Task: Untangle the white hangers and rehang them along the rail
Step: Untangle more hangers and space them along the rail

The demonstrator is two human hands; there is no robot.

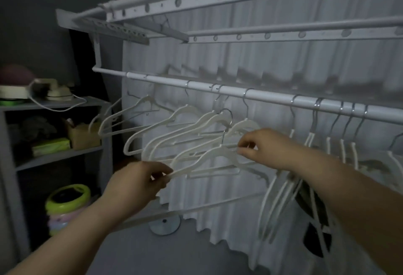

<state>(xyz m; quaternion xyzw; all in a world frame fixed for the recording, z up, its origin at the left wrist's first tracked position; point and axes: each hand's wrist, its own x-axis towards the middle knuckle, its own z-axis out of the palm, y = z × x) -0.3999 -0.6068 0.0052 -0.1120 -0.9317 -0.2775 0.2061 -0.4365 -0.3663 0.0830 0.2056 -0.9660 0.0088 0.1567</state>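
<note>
The tangled white hanger [206,156] spans both hands, slanting down to the left hand [136,185], which pinches its shoulder tip. The right hand [263,148] pinches it beside the neck. Its hook [229,115] rises just above that hand, below the rail [272,99], so the right hand likely leads the lift.

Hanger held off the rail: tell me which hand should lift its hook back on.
Probably the right. The right hand pinches the hanger beside its neck, just under the hook and nearest the rail; the left hand holds only the far shoulder tip, lower down.
</note>
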